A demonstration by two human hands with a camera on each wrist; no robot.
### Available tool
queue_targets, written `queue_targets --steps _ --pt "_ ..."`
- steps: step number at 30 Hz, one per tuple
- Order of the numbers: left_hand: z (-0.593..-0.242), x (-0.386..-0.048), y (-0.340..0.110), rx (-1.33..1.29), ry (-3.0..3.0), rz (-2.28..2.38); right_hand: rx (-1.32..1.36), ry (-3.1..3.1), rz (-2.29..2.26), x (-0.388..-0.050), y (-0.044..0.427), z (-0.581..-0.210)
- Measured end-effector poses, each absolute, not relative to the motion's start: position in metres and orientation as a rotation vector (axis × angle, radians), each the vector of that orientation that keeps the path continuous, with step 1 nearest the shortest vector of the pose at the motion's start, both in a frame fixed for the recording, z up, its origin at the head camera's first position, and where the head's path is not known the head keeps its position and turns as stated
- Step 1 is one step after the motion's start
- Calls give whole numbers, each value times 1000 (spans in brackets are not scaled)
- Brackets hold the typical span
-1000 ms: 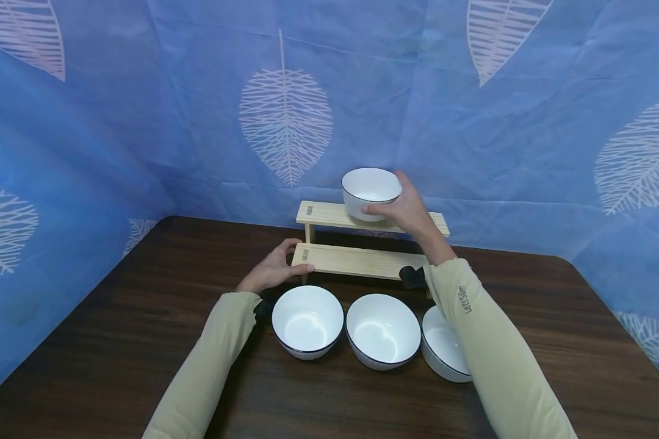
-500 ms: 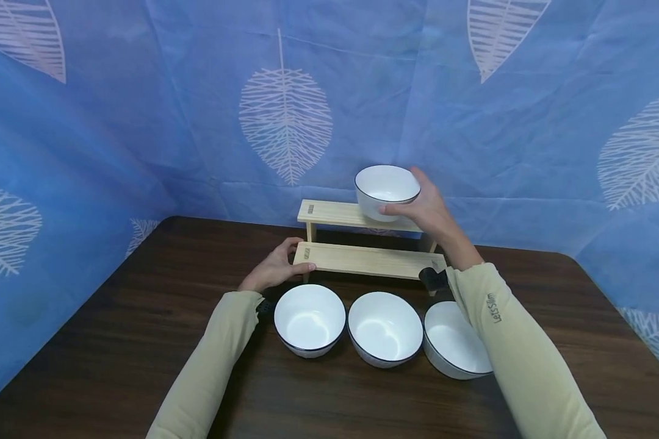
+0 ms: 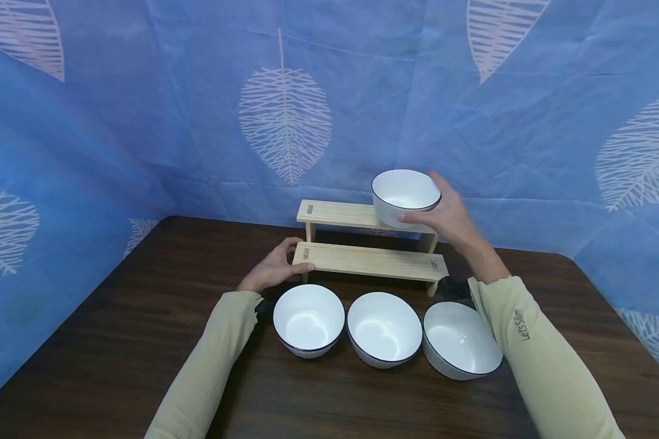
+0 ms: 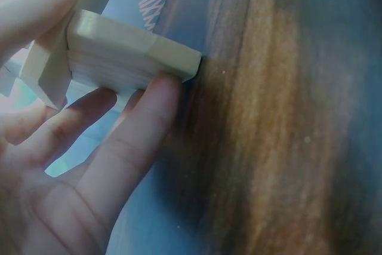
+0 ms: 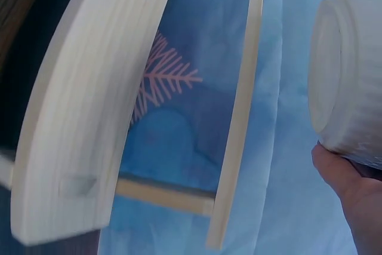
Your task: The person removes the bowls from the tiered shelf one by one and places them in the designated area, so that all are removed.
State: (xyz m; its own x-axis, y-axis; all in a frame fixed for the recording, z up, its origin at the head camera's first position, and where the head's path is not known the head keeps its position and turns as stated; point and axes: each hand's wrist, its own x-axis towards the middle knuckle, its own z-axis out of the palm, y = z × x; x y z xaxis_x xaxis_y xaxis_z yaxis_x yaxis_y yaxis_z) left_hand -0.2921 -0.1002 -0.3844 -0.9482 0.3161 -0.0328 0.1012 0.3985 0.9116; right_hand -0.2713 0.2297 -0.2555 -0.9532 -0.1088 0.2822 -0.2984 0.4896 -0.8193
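My right hand [image 3: 451, 213] grips a white bowl [image 3: 403, 210] with a dark rim, thumb at its near side and fingers around the right. The bowl is upright over the right end of the upper board of a two-tier wooden rack [image 3: 370, 260]. In the right wrist view a gap shows between the bowl's base [image 5: 328, 67] and the upper board [image 5: 239, 117]. My left hand [image 3: 273, 266] holds the left end of the lower board, thumb on top. In the left wrist view its fingers [image 4: 140, 129] lie against the rack's leg [image 4: 131, 52].
Three more white bowls stand in a row before the rack: a left bowl [image 3: 309, 320], a middle bowl [image 3: 384, 329] and a right bowl [image 3: 461, 341] beside my right sleeve. All sit on a dark wooden table [image 3: 143, 305]. A blue leaf-patterned cloth [image 3: 198, 122] hangs behind.
My right hand has carried the bowl rightward along the upper board to its right end. The left hand stays on the rack, and the three bowls in front have not moved.
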Motion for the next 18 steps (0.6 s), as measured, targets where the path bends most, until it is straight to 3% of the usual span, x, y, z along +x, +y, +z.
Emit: queue_targets --steps 18 --pt "-382 -291 -100 379 2470 1549 269 -2675 1326 -247 269 -260"
